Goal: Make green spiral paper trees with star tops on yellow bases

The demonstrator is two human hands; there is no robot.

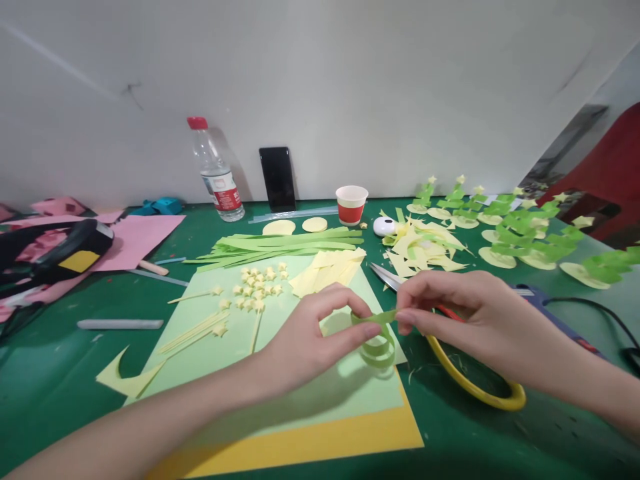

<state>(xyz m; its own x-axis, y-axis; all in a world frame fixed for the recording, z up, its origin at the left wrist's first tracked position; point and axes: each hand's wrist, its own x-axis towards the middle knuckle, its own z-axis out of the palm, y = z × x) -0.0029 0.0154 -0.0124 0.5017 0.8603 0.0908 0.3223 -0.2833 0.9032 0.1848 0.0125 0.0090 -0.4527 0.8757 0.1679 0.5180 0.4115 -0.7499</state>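
Observation:
A curled green paper strip (381,353) hangs in loops between my two hands. My left hand (320,327) pinches one part of it between thumb and fingers. At its other end, my right hand (445,310) grips the strip with the fingertips. Beneath them lies a light green paper sheet (300,400) with a yellow sheet (350,437) under it. Small folded paper stars (257,287) and thin yellow strips (195,331) rest on the green sheet. Scissors (480,393) with yellow and red handles lie under my right hand, partly hidden by it.
Green strips (280,241) lie behind the sheet. A water bottle (217,177), a phone (278,180) and a paper cup (351,205) stand along the wall. Yellow scraps (425,243), several green paper plants (500,247) and a glue gun (555,317) are right; pink paper (145,233) is left.

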